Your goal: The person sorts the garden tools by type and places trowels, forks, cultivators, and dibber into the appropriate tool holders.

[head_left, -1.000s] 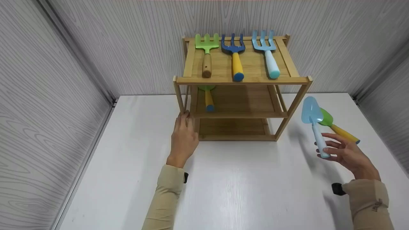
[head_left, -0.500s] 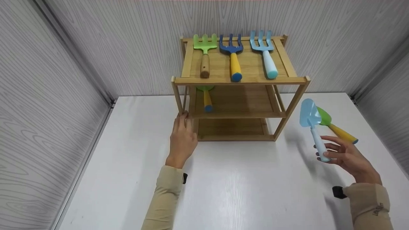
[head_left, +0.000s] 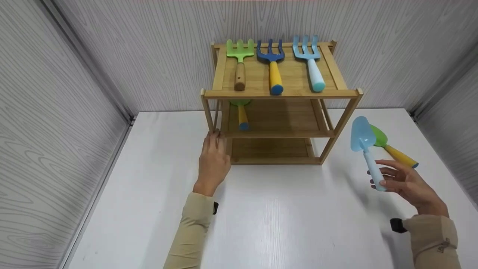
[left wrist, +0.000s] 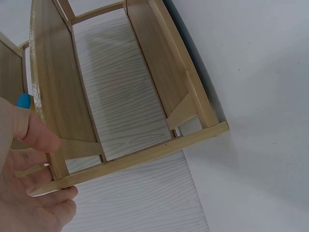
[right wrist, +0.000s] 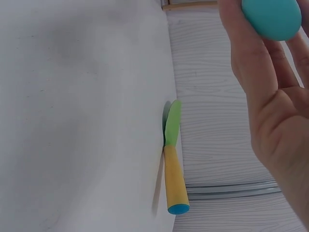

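My right hand (head_left: 410, 185) pinches a light blue trowel (head_left: 363, 136) by its pale handle, blade up, above the table to the right of the rack. Only the turquoise handle end (right wrist: 273, 19) shows in the right wrist view. With thumb and fingers around its left front post, my left hand (head_left: 213, 164) grips the wooden three-tier rack (head_left: 280, 134); the left wrist view shows this hand (left wrist: 29, 179) at the post from close by. Behind the raised trowel, a green trowel with a yellow handle (head_left: 401, 156) lies on the table.
On the rack's top tier lie a green hand fork (head_left: 241, 71), a dark blue one with a yellow handle (head_left: 275, 74) and a light blue one (head_left: 315, 73). A green-headed tool with a yellow handle (head_left: 243, 116) lies on the middle tier. Grey wood-grain walls enclose the white table (head_left: 276, 216).
The light blue trowel and my right hand have lowered slightly toward me. My left hand stays on the rack post, and the view has shifted a little.
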A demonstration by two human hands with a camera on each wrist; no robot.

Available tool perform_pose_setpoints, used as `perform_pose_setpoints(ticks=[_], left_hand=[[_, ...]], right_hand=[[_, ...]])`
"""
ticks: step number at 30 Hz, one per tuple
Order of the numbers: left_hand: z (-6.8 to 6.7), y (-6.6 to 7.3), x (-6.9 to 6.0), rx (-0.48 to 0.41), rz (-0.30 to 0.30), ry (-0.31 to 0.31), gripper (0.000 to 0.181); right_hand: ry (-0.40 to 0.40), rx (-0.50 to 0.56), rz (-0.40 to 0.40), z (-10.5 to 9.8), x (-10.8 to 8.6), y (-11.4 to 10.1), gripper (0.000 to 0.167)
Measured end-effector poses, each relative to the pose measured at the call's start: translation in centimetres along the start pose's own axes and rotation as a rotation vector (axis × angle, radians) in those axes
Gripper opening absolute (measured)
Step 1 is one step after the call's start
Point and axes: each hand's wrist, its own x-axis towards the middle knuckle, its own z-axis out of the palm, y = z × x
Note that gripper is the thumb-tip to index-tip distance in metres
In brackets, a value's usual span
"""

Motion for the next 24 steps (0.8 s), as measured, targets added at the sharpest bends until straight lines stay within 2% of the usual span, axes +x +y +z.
perform_pose_setpoints(ticks=[10,17,24], left_hand=[[0.0,0.0,0.0,-0.002,0.003,0.002,0.053],[0.0,0.2,0.0,-0.014,-0.025,-0.011,0.055],[0.0,0.3,0.0,-0.014,-0.022,0.003,0.053]], right_hand=[[-0.118,-0.005,-0.098,0.2,0.5,0.0,0.064],[-0.178,-0.011,-0.123,0.6,1.2,-0.1,0.065],[-0.192,-0.045,-0.118,1.2,1.7,0.0,0.064]])
